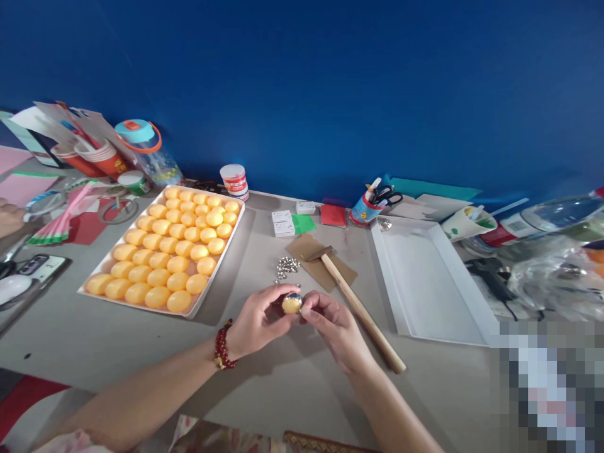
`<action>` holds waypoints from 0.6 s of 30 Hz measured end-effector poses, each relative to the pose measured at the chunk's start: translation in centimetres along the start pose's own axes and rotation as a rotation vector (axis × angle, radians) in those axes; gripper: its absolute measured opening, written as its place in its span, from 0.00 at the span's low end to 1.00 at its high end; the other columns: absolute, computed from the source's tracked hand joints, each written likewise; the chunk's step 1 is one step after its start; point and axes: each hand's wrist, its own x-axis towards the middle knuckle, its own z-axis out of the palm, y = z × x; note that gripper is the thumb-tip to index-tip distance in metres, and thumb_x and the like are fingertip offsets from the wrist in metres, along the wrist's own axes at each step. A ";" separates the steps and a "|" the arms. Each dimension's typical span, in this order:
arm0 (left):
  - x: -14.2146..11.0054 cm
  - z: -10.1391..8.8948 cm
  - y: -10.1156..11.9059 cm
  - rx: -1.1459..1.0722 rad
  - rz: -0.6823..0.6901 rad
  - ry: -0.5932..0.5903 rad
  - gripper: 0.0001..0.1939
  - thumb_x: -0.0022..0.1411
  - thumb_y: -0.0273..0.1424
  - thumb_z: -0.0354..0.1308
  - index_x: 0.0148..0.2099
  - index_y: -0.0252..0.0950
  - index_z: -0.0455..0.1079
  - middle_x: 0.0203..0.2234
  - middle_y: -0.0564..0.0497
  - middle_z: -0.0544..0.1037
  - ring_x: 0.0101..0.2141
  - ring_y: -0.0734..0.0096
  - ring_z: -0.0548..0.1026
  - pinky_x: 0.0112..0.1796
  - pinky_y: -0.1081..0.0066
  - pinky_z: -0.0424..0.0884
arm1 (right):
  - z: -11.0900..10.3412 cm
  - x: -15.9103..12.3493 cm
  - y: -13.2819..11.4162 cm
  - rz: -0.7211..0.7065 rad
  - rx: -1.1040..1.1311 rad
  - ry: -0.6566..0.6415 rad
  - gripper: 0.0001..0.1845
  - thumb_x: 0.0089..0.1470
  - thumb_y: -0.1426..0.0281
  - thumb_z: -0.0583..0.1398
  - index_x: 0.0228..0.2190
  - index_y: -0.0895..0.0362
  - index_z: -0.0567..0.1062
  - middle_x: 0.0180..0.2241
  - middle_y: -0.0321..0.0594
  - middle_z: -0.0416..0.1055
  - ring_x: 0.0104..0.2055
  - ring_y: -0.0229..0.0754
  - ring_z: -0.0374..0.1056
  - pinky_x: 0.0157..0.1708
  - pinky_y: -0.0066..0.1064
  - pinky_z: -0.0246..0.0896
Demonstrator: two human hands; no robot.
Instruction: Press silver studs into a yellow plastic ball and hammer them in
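Note:
My left hand grips a small round yellow piece with a shiny silvery upper edge, held just above the table. My right hand pinches with thumb and forefinger at the right side of this piece. Whatever lies between those fingertips is too small to make out. Behind my hands is a pile of small silvery metal pieces. A hammer with a wooden handle lies right of my right hand, its head on brown cardboard.
To the left, a white tray holds rows of orange balls. A shallow white tray lies right. Small white boxes, a pen cup and a jar stand behind. Another person's hand shows far left.

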 end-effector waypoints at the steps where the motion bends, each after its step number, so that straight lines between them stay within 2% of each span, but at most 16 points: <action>1: 0.0 0.0 0.0 0.002 -0.003 0.001 0.20 0.59 0.30 0.62 0.54 0.35 0.71 0.44 0.44 0.80 0.36 0.67 0.78 0.35 0.74 0.76 | 0.0 0.0 0.0 0.001 -0.006 0.004 0.15 0.52 0.57 0.68 0.29 0.55 0.74 0.29 0.36 0.69 0.33 0.40 0.63 0.34 0.29 0.57; 10: 0.0 0.0 0.0 0.051 -0.003 0.013 0.20 0.59 0.30 0.63 0.54 0.36 0.71 0.44 0.45 0.80 0.37 0.67 0.79 0.33 0.76 0.75 | -0.1 0.0 0.1 -0.018 -0.025 -0.010 0.15 0.54 0.57 0.66 0.30 0.56 0.74 0.30 0.37 0.70 0.34 0.41 0.65 0.36 0.30 0.58; 18: 0.0 0.1 0.6 0.065 0.029 0.031 0.19 0.58 0.29 0.62 0.52 0.34 0.72 0.43 0.44 0.81 0.35 0.68 0.79 0.32 0.76 0.76 | 0.2 -0.2 -0.2 -0.088 -0.107 0.027 0.14 0.55 0.59 0.66 0.29 0.56 0.73 0.29 0.36 0.69 0.32 0.39 0.63 0.30 0.27 0.55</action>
